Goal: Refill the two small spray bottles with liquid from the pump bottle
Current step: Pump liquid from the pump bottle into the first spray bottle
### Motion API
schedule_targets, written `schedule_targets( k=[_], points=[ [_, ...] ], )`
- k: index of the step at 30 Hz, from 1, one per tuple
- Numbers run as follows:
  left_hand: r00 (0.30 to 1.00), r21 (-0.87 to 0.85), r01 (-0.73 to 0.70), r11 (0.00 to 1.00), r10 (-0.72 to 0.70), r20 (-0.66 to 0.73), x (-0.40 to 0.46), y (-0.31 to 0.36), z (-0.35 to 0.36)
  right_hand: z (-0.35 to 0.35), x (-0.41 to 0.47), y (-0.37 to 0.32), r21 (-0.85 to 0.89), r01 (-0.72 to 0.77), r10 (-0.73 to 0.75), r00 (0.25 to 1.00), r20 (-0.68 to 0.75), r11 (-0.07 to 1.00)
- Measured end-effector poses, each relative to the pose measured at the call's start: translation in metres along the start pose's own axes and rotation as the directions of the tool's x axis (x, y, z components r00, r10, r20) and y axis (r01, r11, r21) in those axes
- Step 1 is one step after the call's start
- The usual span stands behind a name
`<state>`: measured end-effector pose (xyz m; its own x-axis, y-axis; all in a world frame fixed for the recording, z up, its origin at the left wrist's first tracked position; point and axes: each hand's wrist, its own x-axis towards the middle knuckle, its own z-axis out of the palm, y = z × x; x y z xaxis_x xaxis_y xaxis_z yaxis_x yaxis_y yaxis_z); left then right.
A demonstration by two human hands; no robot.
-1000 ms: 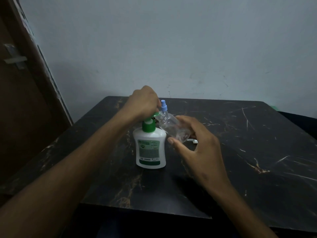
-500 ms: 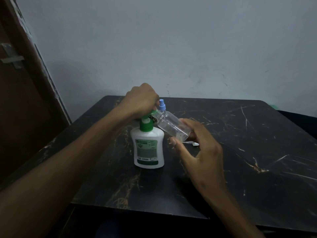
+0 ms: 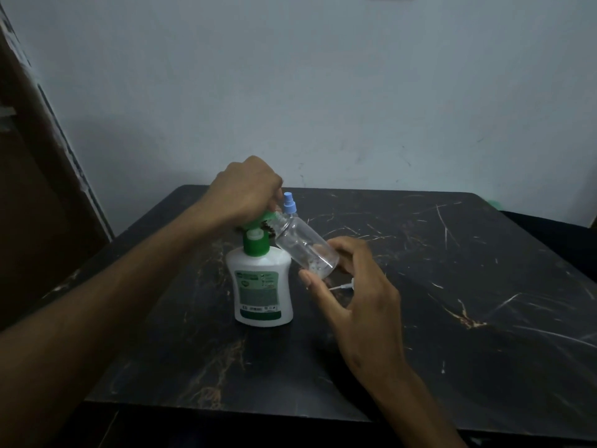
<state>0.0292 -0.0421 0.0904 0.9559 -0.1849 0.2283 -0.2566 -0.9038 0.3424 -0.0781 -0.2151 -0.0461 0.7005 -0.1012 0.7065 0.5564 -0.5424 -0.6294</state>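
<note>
A white pump bottle point(image 3: 262, 287) with a green pump head stands on the black marble table point(image 3: 452, 286). My left hand point(image 3: 248, 192) curls over the pump head and presses on it. My right hand point(image 3: 349, 286) holds a small clear spray bottle point(image 3: 303, 245) by its base, tilted, with its open neck at the pump's green spout. A little liquid sits in its lower end. Behind the spout stands a second small bottle, of which only the blue spray top point(image 3: 289, 205) shows. A white spray cap with its tube point(image 3: 344, 286) lies on the table behind my right hand.
A pale wall rises behind the table. A brown door point(image 3: 29, 205) stands at the left. The table's front edge runs close below my forearms.
The pump head has risen a little under my left hand. The tilted clear bottle stays at the spout, and both hands keep their places.
</note>
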Motion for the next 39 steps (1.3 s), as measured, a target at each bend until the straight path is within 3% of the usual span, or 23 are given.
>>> schedule_targets(
  k=[8, 17, 24, 28, 39],
  points=[
    [0.996, 0.081, -0.071, 0.994, 0.067, 0.056, 0.0, 0.003, 0.003, 0.001, -0.004, 0.002, -0.099, 0.023, -0.025, 0.999, -0.022, 0.995],
    [0.995, -0.028, -0.042, 0.999, 0.045, 0.093, 0.002, 0.001, 0.005, 0.003, -0.005, 0.002, -0.122, 0.049, -0.06, 0.994, -0.093, 0.991],
    [0.99, -0.044, -0.094, 0.995, 0.098, 0.105, 0.004, 0.008, -0.002, 0.002, -0.007, 0.001, -0.159, 0.031, -0.036, 0.999, -0.027, 0.987],
    [0.988, -0.221, -0.076, 0.972, 0.103, 0.114, -0.005, 0.009, 0.003, 0.002, -0.006, 0.003, -0.192, 0.029, -0.032, 0.999, -0.013, 0.981],
    [0.987, -0.354, -0.075, 0.932, 0.121, 0.109, -0.002, 0.008, 0.005, 0.005, -0.004, 0.004, -0.17, 0.044, -0.041, 0.999, 0.022, 0.985]
  ],
)
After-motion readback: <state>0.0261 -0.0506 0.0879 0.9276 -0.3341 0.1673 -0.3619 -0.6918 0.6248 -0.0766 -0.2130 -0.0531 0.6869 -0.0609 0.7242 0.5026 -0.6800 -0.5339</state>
